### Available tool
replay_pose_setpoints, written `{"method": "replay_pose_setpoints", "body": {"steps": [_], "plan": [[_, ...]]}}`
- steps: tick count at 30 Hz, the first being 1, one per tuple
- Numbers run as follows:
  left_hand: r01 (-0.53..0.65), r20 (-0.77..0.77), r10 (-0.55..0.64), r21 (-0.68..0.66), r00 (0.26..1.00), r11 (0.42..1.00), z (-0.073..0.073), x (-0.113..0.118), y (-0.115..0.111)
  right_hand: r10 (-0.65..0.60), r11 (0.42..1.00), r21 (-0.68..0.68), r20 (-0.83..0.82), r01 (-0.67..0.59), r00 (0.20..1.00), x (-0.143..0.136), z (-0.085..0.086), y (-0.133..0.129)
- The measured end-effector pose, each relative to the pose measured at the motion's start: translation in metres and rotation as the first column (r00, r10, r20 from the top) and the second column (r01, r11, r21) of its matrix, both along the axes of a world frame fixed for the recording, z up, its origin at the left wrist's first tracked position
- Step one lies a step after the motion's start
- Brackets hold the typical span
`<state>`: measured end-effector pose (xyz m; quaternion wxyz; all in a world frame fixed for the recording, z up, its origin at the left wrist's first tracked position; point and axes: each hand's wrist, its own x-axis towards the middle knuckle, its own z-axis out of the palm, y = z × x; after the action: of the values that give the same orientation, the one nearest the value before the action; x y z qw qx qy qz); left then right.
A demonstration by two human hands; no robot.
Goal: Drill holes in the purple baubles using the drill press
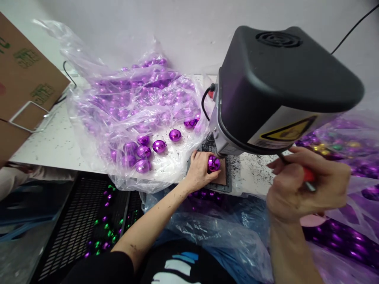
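Note:
My left hand (201, 170) is closed on a shiny purple faceted ball (213, 163), thumb and fingers around its left side. That ball sits on a small brown pad (220, 176) on the base of a black-housed press machine (278, 79), beneath its head. To the right, my right hand (304, 185) wraps around a lever with a red grip (308, 174), whose rod runs toward the machine's underside. More purple balls (160, 146) lie loose just left of the machine, at the mouth of a clear plastic bag (127, 106) full of such balls.
A cardboard box (26, 79) stands at the left by a wire stand (29, 118). Black crates (74, 213) below the table edge hold small green and purple balls. Dark specks litter the white tabletop (254, 169). Bags of purple balls (340, 236) lie on the right.

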<state>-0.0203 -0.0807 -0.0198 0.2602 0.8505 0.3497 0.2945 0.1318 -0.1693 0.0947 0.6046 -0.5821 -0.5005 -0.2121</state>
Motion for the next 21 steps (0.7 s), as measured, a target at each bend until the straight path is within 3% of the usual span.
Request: {"method": "replay_pose_setpoints", "body": {"steps": [5,11,21], "plan": [[0.006,0.006,-0.006,0.006,1.000,1.000,-0.001,0.000,0.000,0.135,0.985,0.093,0.077,-0.142,0.988,-0.005,-0.007,0.004],[-0.006,-0.036,0.005,-0.014,0.999,1.000,0.002,0.000,-0.001,0.071,0.991,0.112,0.042,-0.075,0.997,-0.014,-0.015,0.007],[-0.025,-0.053,0.023,-0.033,0.998,0.999,0.005,0.001,-0.002,0.089,0.977,0.201,-0.061,-0.075,0.994,-0.023,-0.024,0.016]]}}
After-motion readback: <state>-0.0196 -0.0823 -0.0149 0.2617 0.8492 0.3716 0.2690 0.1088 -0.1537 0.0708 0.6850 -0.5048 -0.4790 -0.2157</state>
